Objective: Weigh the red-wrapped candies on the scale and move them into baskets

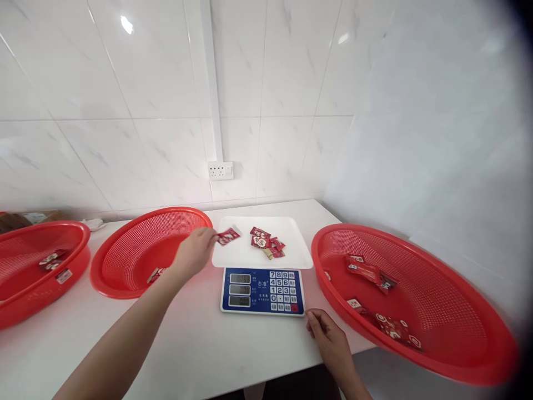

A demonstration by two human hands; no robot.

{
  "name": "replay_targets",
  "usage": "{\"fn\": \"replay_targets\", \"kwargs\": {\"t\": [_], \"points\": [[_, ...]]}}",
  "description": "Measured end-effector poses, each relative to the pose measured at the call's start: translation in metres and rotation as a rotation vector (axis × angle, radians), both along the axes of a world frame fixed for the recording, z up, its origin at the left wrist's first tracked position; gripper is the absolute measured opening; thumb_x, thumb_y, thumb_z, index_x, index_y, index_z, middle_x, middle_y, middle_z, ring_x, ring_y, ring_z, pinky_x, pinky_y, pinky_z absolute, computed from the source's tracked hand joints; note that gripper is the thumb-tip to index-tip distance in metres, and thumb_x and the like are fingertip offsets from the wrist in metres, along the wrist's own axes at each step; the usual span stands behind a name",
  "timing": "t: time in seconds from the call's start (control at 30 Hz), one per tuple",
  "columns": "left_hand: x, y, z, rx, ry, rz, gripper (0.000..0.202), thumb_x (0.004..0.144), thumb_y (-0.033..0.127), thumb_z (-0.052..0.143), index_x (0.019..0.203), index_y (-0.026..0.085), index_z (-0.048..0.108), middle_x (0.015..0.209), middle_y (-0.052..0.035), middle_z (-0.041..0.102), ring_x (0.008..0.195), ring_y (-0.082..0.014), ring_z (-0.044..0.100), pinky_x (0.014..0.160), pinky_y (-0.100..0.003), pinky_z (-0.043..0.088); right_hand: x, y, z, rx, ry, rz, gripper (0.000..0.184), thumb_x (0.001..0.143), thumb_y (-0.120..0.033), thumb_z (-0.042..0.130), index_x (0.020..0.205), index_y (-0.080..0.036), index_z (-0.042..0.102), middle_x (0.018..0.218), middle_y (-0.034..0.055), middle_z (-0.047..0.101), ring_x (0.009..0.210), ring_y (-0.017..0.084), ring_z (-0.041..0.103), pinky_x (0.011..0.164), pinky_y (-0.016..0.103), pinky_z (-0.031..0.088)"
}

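Note:
My left hand [194, 251] is stretched forward and pinches a small red packet [229, 235] at the left edge of the white pan [291, 250] of a weighing scale [262, 290]. A small heap of red packets [266, 242] lies in the middle of the pan. My right hand [328, 336] rests on the white table beside the scale's front right corner, fingers curled loosely, nothing visible in it.
Three red mesh baskets stand on the table: a large one at the right [458, 355] with several red packets, one left of the scale [137, 278] with a packet, one at the far left [25, 300]. A wall socket [220, 170] sits behind the scale.

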State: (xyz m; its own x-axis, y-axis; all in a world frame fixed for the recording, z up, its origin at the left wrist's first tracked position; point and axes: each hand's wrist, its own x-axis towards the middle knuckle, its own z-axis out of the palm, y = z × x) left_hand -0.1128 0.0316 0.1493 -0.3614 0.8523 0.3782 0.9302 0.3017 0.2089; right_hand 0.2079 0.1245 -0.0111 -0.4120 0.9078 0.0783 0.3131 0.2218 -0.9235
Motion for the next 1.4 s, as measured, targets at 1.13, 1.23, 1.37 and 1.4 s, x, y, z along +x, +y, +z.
{"fn": "replay_targets", "kwargs": {"t": [1.13,1.23,1.37,1.4], "points": [[0.023,-0.048,-0.112,0.576,-0.245,-0.183,0.012,0.087,0.018,0.046,0.089,0.020,0.058,0.080,-0.0040,0.064,0.076,-0.0159,0.059,0.068,-0.027,0.050,-0.201,0.050,0.177,0.543,-0.613,0.463,0.049,0.089,-0.028,0.044,0.137,-0.027,0.034,0.123,0.0050,0.055,0.100,0.017,0.055,0.077,0.027,0.042],[0.026,-0.047,-0.108,0.569,-0.268,-0.202,0.013,0.087,0.019,0.045,0.088,0.020,0.058,0.079,-0.0039,0.064,0.075,-0.0160,0.060,0.066,-0.027,0.050,-0.188,0.061,0.163,0.545,-0.824,0.444,0.041,0.078,-0.018,0.057,0.119,-0.020,0.056,0.108,0.0093,0.063,0.097,0.024,0.057,0.075,0.030,0.041],[0.030,-0.047,-0.102,0.564,-0.293,-0.232,0.014,0.088,0.021,0.045,0.086,0.021,0.059,0.077,-0.0033,0.065,0.072,-0.0157,0.060,0.062,-0.026,0.049,-0.176,0.066,0.150,0.568,-0.941,0.407,0.034,0.076,-0.017,0.058,0.110,-0.019,0.059,0.099,0.0104,0.064,0.088,0.025,0.060,0.070,0.030,0.039],[0.031,-0.047,-0.101,0.562,-0.302,-0.237,0.015,0.088,0.021,0.045,0.086,0.021,0.059,0.077,-0.0033,0.065,0.071,-0.0155,0.060,0.062,-0.025,0.049,-0.176,0.065,0.149,0.574,-0.944,0.404,0.031,0.077,-0.017,0.057,0.108,-0.019,0.059,0.098,0.0102,0.064,0.087,0.025,0.060,0.070,0.030,0.039]]}}
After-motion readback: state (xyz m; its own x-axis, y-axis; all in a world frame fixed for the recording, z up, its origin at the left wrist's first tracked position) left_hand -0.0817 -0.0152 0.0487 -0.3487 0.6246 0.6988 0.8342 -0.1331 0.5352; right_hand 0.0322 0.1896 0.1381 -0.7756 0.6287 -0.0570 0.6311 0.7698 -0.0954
